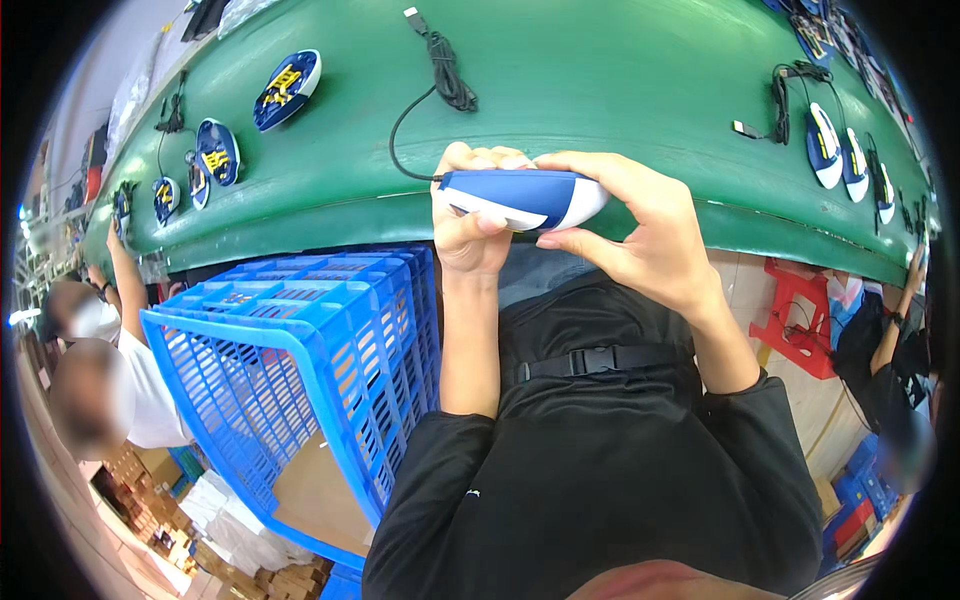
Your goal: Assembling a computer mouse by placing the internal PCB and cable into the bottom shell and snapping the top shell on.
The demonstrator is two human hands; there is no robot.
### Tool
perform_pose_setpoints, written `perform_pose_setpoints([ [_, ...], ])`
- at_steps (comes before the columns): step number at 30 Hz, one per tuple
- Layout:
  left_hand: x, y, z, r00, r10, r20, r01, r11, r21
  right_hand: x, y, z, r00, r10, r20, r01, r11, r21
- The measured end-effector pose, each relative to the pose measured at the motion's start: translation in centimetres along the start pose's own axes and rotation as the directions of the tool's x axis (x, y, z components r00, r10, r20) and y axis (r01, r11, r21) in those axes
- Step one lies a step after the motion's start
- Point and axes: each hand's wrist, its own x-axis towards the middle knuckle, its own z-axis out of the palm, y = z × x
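Between my two hands, just over the near edge of the green work table, is a blue-and-white mouse-shaped device (530, 190) with a cable. My left hand (472, 215) grips its cable end, thumb on the white near side and fingers behind. Around the other, white end my right hand (640, 220) closes, with fingertips along the top and thumb underneath. From the left end a black cable (398, 140) curves away to a tied bundle (450, 75) and a USB plug (412, 16) on the table. My fingers hide parts of the casing.
Open blue-and-white shells with yellow insides (286, 90) lie at the left on the green table (600, 80). Several corded devices (824, 147) lie at the right. A blue plastic crate (290, 330) stands beside my left arm, a red stool (797, 320) at my right. Co-workers sit on both sides.
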Motion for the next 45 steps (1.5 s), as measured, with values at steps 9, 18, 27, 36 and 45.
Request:
perform_pose_setpoints([
  [9,0.9,-1.4,2.7,0.988,-0.063,-0.144,0.106,0.945,0.311,1.9,5.0,-3.1,0.872,0.441,-0.213,-0.329,0.850,0.411],
  [18,1.1,-0.6,2.7,0.967,-0.075,-0.242,0.137,0.958,0.251,-1.5,11.7,-13.8,0.558,0.396,-0.729,-0.827,0.339,-0.449],
  [27,1.6,5.0,-0.7,0.859,0.436,-0.268,0.029,0.482,0.876,8.8,3.4,0.4,0.971,-0.104,-0.215,-0.020,0.861,-0.508],
  [36,1.6,4.9,-1.1,0.817,0.512,-0.263,-0.049,0.518,0.854,21.3,3.4,13.5,0.883,-0.391,0.261,0.470,0.721,-0.509],
  [45,2.8,4.8,-0.6,0.821,0.480,-0.308,0.149,0.341,0.928,12.8,6.2,2.2,0.836,0.543,0.084,-0.549,0.820,0.159],
])
